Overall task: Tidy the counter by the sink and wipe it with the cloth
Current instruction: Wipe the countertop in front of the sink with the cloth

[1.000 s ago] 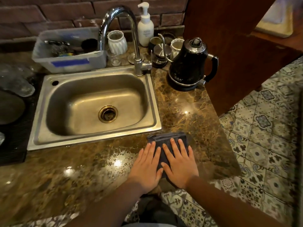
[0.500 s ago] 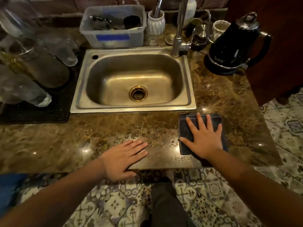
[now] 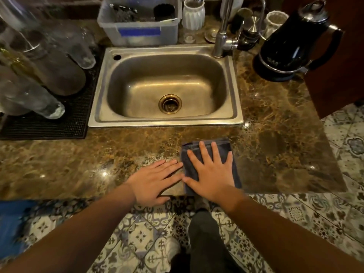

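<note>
A folded dark grey cloth lies on the brown marble counter, just in front of the steel sink's right half and close to the counter's front edge. My right hand presses flat on the cloth, fingers spread, and covers most of it. My left hand rests flat on the bare counter beside it. Its fingertips touch the cloth's left edge and it holds nothing.
A black kettle stands at the back right near the counter's end. The faucet, a white ribbed cup and a grey plastic bin line the back. Upturned glasses crowd a black mat on the left.
My left hand came off the cloth and settled on the counter to its left. My right hand then slid the cloth leftward along the front edge until it met the left fingertips.
</note>
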